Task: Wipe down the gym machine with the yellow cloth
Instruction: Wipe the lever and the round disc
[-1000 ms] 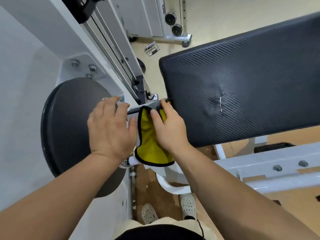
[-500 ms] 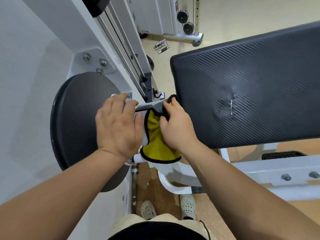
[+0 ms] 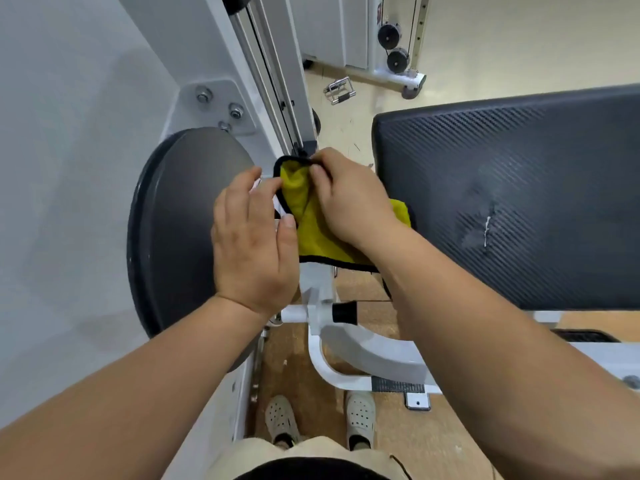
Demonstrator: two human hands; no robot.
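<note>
Our right hand (image 3: 349, 199) pinches the yellow cloth (image 3: 313, 237) by its top hem, between the round grey disc (image 3: 173, 230) and the black pad (image 3: 519, 188); our left hand (image 3: 254, 244), fingers relaxed, touches its left edge.

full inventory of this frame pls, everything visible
cloth: 1, yellow with black edging, centre, between disc and pad
pad: 1, black, right, torn spot mid-surface
disc: 1, dark grey, left
upright: 1, white, top left
bolts: 3, silver, on bracket above disc
base frame: 1, white, bottom centre
pulleys: 2, black, top, far machine
handle: 1, chrome, on floor, top centre
shoes: 2, pale, bottom centre
left hand: 1, fingers straight, at cloth's left edge
right hand: 1, pinches cloth's top edge
</note>
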